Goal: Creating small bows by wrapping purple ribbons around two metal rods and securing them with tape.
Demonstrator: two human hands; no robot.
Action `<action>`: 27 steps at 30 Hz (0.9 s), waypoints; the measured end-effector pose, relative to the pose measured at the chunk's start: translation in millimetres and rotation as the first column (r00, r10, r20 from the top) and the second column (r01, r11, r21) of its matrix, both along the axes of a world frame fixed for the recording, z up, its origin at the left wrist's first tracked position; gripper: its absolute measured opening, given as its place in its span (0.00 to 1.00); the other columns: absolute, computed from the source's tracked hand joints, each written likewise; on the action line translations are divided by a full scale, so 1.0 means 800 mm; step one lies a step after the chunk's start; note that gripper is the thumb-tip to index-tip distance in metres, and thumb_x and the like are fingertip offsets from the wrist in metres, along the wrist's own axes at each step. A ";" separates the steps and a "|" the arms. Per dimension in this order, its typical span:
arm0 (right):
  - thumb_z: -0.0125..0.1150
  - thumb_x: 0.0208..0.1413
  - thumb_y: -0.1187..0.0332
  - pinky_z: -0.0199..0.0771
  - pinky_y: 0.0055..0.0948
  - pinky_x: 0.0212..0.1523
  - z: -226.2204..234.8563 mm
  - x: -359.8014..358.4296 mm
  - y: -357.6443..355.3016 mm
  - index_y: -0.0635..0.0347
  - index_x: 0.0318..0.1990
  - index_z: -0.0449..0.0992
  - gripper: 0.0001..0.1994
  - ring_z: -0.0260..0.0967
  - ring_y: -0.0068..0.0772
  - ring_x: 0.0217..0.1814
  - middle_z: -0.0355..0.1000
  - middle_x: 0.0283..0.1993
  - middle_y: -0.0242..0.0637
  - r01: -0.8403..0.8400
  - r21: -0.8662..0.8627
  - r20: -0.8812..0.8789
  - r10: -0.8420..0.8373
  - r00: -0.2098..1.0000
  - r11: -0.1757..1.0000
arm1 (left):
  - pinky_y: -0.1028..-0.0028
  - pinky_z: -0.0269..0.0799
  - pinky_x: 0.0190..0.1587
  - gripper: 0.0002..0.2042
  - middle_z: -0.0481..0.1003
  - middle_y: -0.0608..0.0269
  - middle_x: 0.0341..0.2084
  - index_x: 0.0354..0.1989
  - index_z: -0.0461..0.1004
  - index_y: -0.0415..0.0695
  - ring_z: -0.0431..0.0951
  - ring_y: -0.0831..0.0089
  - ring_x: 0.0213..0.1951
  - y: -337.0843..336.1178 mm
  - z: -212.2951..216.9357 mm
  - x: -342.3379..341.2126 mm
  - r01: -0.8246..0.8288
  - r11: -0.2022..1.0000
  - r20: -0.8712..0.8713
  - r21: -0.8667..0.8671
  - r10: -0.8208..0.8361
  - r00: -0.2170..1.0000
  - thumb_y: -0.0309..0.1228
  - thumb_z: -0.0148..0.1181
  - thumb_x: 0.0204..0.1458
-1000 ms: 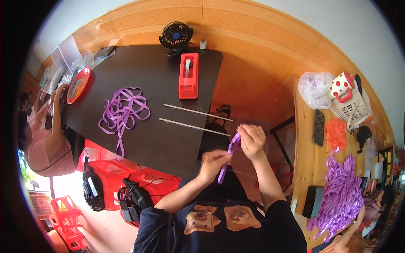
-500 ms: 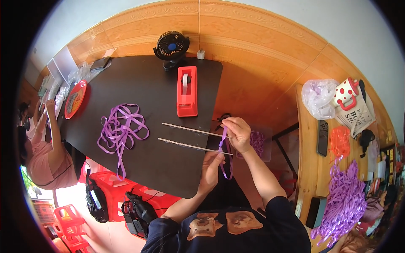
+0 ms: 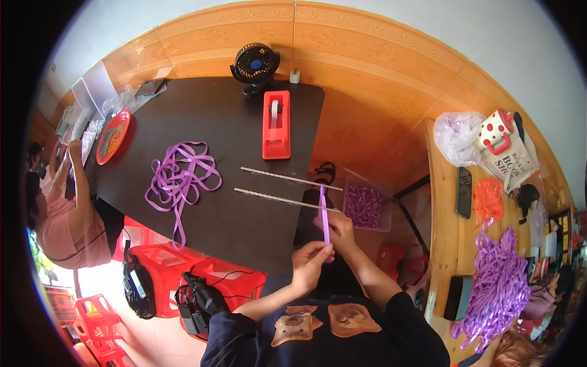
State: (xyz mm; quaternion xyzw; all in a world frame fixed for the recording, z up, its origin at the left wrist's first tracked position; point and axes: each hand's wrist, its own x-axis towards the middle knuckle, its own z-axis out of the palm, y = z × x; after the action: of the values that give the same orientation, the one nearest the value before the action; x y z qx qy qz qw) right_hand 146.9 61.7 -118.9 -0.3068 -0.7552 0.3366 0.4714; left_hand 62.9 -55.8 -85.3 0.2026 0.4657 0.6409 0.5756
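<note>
Two thin metal rods [image 3: 275, 197] with twisted ends lie across the dark table's right edge, their plain ends jutting out. A purple ribbon [image 3: 324, 214] hangs over these jutting ends and runs down between my hands. My left hand [image 3: 310, 264] pinches the ribbon low down, below the rods. Just under the nearer rod, my right hand [image 3: 340, 233] is closed around the ribbon, which partly covers its fingertips. A loose tangle of purple ribbon [image 3: 183, 174] lies on the table to the left.
A red tape dispenser [image 3: 276, 125] and a black fan [image 3: 255, 64] stand on the dark table [image 3: 214, 116]. A clear bin of purple pieces [image 3: 365, 207] sits below right. Purple ribbon bundles [image 3: 495, 287] lie on the wooden bench. Another person [image 3: 73, 232] sits at far left.
My right hand has come down from above the rods to below them. My left hand has moved lower, drawing the ribbon downward from the rods.
</note>
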 end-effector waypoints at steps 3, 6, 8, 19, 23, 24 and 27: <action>0.60 0.50 0.79 0.67 0.21 0.31 -0.001 0.023 -0.053 0.65 0.33 0.79 0.04 0.70 0.24 0.30 0.72 0.27 0.36 -0.144 -0.332 -0.076 0.126 0.989 0.932 | 0.79 0.73 0.33 0.05 0.78 0.61 0.28 0.37 0.76 0.38 0.77 0.77 0.29 -0.036 0.007 -0.021 0.115 0.993 0.070 -0.013 -0.113 0.991 0.26 0.60 0.55; 0.56 0.55 0.81 0.66 0.17 0.30 -0.001 0.030 -0.102 0.67 0.33 0.78 0.05 0.68 0.18 0.30 0.72 0.27 0.31 -0.298 -0.605 -0.298 0.138 0.945 0.738 | 0.80 0.72 0.31 0.04 0.78 0.62 0.27 0.35 0.77 0.38 0.77 0.77 0.27 -0.062 0.014 -0.031 0.164 0.985 0.062 -0.055 -0.161 0.985 0.26 0.60 0.55; 0.55 0.56 0.80 0.66 0.16 0.30 -0.011 0.035 -0.128 0.67 0.34 0.78 0.05 0.67 0.17 0.30 0.72 0.27 0.31 -0.334 -0.676 -0.331 0.134 0.934 0.656 | 0.81 0.71 0.29 0.04 0.78 0.61 0.26 0.34 0.77 0.37 0.77 0.77 0.25 -0.072 0.026 -0.036 0.188 0.980 0.035 -0.066 -0.186 0.982 0.25 0.60 0.55; 0.59 0.57 0.76 0.69 0.18 0.34 -0.048 0.043 -0.196 0.66 0.36 0.78 0.04 0.71 0.18 0.33 0.75 0.30 0.31 -0.483 -0.755 -0.415 0.246 0.876 0.443 | 0.81 0.72 0.27 0.05 0.78 0.62 0.23 0.32 0.77 0.37 0.76 0.79 0.23 -0.088 0.029 -0.052 0.184 0.982 0.151 -0.047 -0.175 0.973 0.26 0.59 0.56; 0.62 0.53 0.77 0.70 0.18 0.34 -0.037 0.043 -0.197 0.67 0.35 0.79 0.03 0.71 0.19 0.32 0.76 0.30 0.33 -0.484 -0.772 -0.390 0.294 0.873 0.412 | 0.81 0.73 0.27 0.05 0.78 0.62 0.24 0.34 0.77 0.36 0.77 0.78 0.24 -0.093 0.025 -0.057 0.155 0.988 0.122 -0.007 -0.153 0.981 0.25 0.59 0.55; 0.62 0.53 0.77 0.71 0.19 0.34 -0.036 0.043 -0.197 0.68 0.34 0.79 0.03 0.72 0.20 0.32 0.76 0.30 0.33 -0.471 -0.780 -0.344 0.346 0.873 0.412 | 0.81 0.73 0.28 0.05 0.78 0.62 0.24 0.34 0.77 0.35 0.77 0.79 0.24 -0.093 0.021 -0.056 0.149 0.988 0.042 -0.030 -0.148 0.988 0.24 0.60 0.55; 0.63 0.51 0.78 0.72 0.19 0.35 -0.025 0.039 -0.200 0.67 0.33 0.80 0.03 0.73 0.21 0.32 0.77 0.30 0.34 -0.386 -0.852 -0.233 0.405 0.884 0.353 | 0.81 0.72 0.30 0.04 0.78 0.64 0.24 0.34 0.78 0.36 0.76 0.80 0.26 -0.089 -0.003 -0.060 0.151 0.988 -0.147 -0.041 -0.155 0.977 0.23 0.62 0.52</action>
State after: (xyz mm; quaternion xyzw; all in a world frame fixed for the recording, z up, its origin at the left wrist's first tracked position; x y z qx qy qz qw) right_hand 178.1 -98.3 -139.1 -0.3168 -0.5257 0.7767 0.1414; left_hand 15.1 -126.9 -87.7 0.2770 0.5001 0.5707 0.5895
